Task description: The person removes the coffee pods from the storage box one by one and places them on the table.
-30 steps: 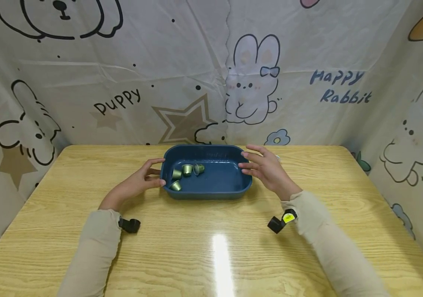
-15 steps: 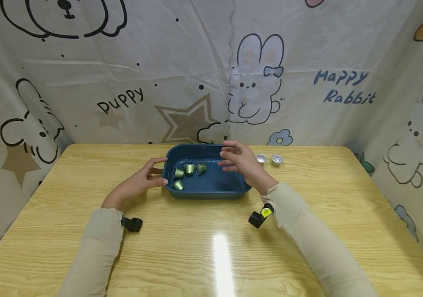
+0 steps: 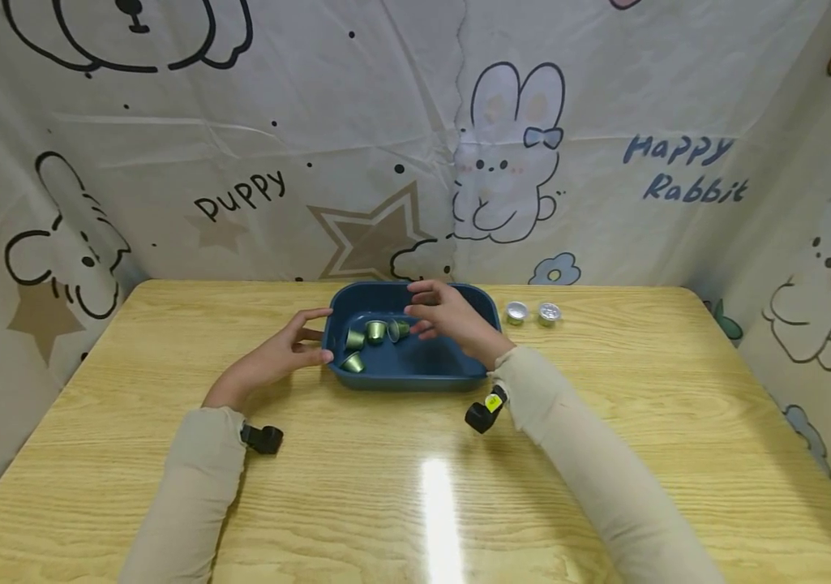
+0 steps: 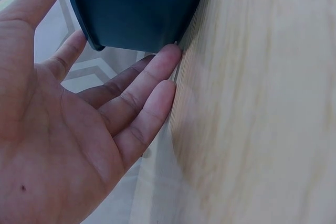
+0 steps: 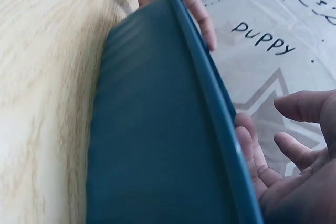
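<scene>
A dark blue oblong bin [image 3: 415, 383] stands near the back edge of the table. Several green coffee capsules [image 3: 375, 332] lie tumbled together in its left part. My left hand [image 3: 280, 354] rests against the bin's left end, thumb and index finger spread along the rim; its fingers [image 4: 144, 85] look straight and loose in the left wrist view. Over the bin's inside reaches my right hand [image 3: 451, 318], fingers spread and slightly bent, with nothing between them. Its fingertips are close beside the rightmost capsule. The bin's wall [image 5: 157, 129] hides the capsules in the right wrist view.
Two more coffee capsules, one [image 3: 516, 313] beside the other [image 3: 550, 314], stand lid up on the table [image 3: 357, 478] right of the bin. A cloth [image 3: 357, 105] printed with cartoon animals hangs behind and along both sides.
My right hand has moved left from the bin's right rim to over its inside, uncovering the two capsules on the table. The left hand stays at the left end.
</scene>
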Motion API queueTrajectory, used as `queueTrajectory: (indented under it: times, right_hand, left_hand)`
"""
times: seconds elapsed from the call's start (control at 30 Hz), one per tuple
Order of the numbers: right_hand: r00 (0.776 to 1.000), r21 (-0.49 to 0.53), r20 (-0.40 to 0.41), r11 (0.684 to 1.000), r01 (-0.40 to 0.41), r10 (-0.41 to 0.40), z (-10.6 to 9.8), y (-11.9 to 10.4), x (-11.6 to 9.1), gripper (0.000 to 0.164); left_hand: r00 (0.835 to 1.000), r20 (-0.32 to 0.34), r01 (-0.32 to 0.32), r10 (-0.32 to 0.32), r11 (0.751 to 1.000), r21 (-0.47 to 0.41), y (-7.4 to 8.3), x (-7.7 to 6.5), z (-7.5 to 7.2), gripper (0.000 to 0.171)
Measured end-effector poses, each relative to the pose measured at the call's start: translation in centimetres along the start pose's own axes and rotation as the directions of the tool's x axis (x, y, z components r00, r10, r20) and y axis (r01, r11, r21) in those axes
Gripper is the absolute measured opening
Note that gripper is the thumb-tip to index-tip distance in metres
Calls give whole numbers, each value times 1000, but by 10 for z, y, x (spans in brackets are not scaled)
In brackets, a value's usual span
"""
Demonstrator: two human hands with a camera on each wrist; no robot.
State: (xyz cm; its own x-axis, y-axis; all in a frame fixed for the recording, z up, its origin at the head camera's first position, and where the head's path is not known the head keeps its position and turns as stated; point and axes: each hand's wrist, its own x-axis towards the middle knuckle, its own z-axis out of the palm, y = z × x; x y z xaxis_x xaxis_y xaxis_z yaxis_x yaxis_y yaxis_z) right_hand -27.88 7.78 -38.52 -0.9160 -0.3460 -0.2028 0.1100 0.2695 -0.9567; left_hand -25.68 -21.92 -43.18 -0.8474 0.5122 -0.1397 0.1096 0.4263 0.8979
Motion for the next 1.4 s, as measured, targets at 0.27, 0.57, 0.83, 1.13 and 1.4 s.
queueTrajectory:
  times: [0.27,0.57,0.83,1.13,1.4]
  right_hand:
    - [998,-72,39,997,-36,39,5,9,17,51]
    - [996,-161,60,985,-60,71,14,14,26,49]
    - [996,-225,67,973,-50,66,19,21,28,48]
    - [995,-253,71,966,-52,72,20,29,29,49]
    - [995,-329,89,944,-7,38,19,29,31,49]
  left_hand:
    - [1000,4,-4,4,1000,13,-3,3,-1,75]
    - [1000,-2,8,-8,1000,18,-3,3,-1,75]
    - [1000,5,1,-1,1000,3,-4,2,-1,76]
    - [1000,8,17,-17,1000,-3,-3,3,-1,75]
    - [1000,5,-4,4,1000,19,-2,2,0,77]
